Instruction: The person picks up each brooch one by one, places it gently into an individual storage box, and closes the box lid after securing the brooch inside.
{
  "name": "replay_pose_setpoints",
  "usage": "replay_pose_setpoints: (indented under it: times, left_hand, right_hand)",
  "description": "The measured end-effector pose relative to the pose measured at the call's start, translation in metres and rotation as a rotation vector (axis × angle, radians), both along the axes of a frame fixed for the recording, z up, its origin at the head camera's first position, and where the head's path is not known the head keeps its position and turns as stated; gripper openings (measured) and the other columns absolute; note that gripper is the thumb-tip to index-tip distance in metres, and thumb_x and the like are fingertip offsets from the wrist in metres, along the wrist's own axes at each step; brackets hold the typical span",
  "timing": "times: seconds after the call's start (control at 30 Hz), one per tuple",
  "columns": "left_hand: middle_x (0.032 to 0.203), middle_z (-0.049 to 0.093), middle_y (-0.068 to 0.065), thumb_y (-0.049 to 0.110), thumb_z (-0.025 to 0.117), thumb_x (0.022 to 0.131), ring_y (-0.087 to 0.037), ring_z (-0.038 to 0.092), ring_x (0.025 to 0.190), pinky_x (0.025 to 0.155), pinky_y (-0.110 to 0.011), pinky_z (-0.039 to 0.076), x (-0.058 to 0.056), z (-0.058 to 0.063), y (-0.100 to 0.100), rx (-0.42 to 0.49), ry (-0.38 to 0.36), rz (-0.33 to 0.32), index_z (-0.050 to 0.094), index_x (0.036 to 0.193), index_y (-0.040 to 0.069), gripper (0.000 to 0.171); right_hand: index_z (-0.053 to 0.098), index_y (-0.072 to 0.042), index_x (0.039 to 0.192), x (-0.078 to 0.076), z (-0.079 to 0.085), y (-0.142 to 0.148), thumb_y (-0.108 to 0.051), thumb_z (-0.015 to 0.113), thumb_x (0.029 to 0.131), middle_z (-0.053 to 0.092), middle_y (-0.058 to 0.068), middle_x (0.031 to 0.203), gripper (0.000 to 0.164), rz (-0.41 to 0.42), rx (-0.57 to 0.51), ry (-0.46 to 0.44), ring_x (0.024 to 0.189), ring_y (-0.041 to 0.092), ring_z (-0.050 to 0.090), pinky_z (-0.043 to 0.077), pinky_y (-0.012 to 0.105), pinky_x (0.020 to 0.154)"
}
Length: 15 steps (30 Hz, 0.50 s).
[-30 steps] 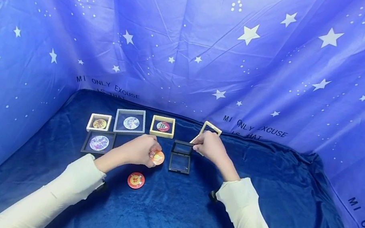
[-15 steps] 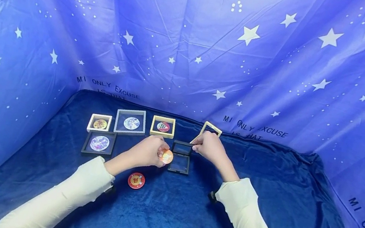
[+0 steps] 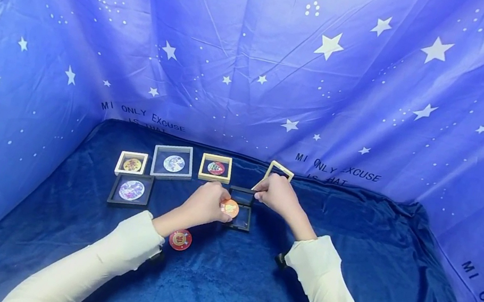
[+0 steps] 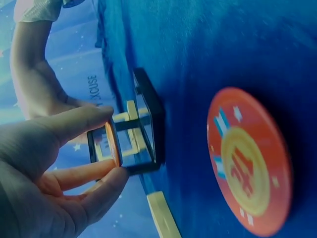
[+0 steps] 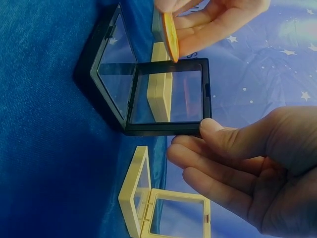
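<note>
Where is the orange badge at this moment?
In the head view, the orange badge is just below the centre, pinched in the left hand and overlapping the left side of the open black case that the right hand holds.

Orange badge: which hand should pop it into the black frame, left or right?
Probably the left hand: it pinches the orange badge close by the open black frame. The right hand is busy holding up the frame's raised lid.

Curtained-off nook, starry blue-violet drapes (image 3: pixel 244 27), dark blue velvety cloth (image 3: pixel 222 288)
</note>
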<state>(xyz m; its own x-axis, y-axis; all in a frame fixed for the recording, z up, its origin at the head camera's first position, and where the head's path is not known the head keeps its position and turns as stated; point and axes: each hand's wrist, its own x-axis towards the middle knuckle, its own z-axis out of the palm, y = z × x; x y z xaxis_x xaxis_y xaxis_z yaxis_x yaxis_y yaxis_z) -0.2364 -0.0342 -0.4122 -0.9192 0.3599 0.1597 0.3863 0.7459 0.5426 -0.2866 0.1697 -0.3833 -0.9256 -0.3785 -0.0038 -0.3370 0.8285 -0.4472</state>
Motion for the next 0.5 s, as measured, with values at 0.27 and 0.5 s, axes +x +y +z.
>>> replay_pose_setpoints:
  times: [0.27, 0.5]
  left_hand:
    - [0.061, 0.057, 0.005, 0.023, 0.092, 0.072, -0.010, 0.047, 0.058, 0.054, -0.022, 0.035, -0.002, -0.003, 0.015, 0.012, -0.018, 0.031, 0.075, 0.079, 0.004, 0.026]
    - [0.054, 0.042, 0.008, 0.025, 0.091, 0.073, -0.010, 0.040, 0.055, 0.051, -0.021, 0.029, -0.002, -0.005, 0.023, -0.020, -0.021, 0.076, 0.064, 0.062, 0.009, 0.034]
  right_hand:
    - [0.081, -0.003, 0.100, 0.000, -0.001, 0.000, -0.005, 0.073, 0.091, 0.079, 0.008, 0.087, 0.012, -0.001, -0.006, 0.002, 0.073, 0.016, 0.070, 0.057, 0.034, 0.070]
    - [0.081, -0.004, 0.097, -0.001, -0.002, 0.000, -0.005, 0.074, 0.090, 0.078, 0.006, 0.082, 0.010, -0.004, -0.004, 0.011, 0.071, 0.014, 0.069, 0.057, 0.034, 0.070]
